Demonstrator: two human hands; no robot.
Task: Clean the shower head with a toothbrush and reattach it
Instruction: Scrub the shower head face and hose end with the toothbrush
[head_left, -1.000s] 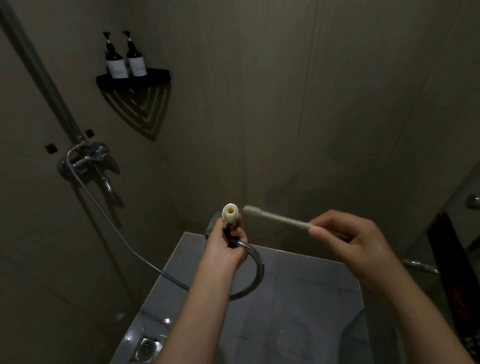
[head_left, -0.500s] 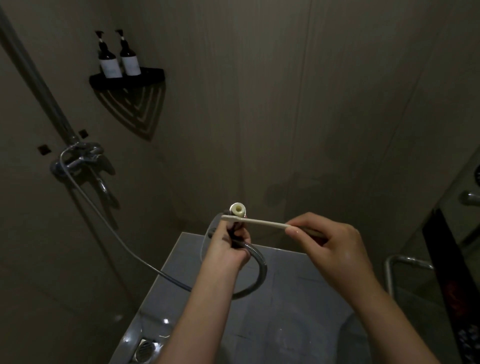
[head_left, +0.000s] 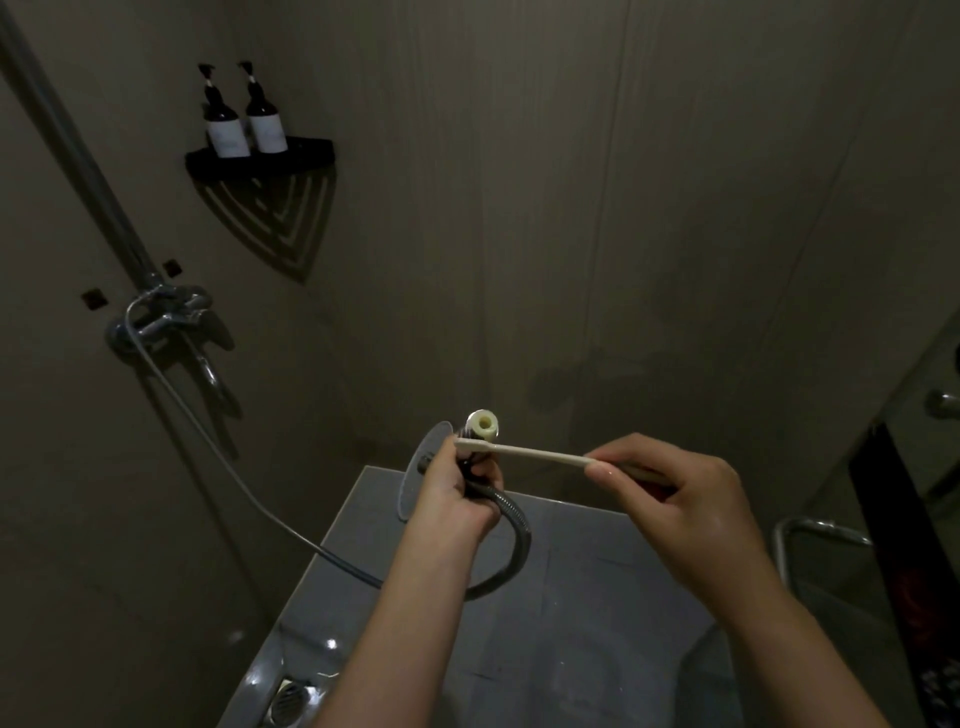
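The shower head (head_left: 422, 470) is held edge-on in mid-air over the grey shower floor (head_left: 597, 623), its threaded stem (head_left: 483, 423) pointing up with a pale insert at the open end. The left hand (head_left: 457, 499) is closed around the stem and the hose (head_left: 511, 545). The right hand (head_left: 675, 499) pinches the toothbrush (head_left: 524, 451) handle, the bristle end lying across the stem just below the opening. Probably best: short firm strokes, turning the head so the bristles reach the face and threads, left hand steady.
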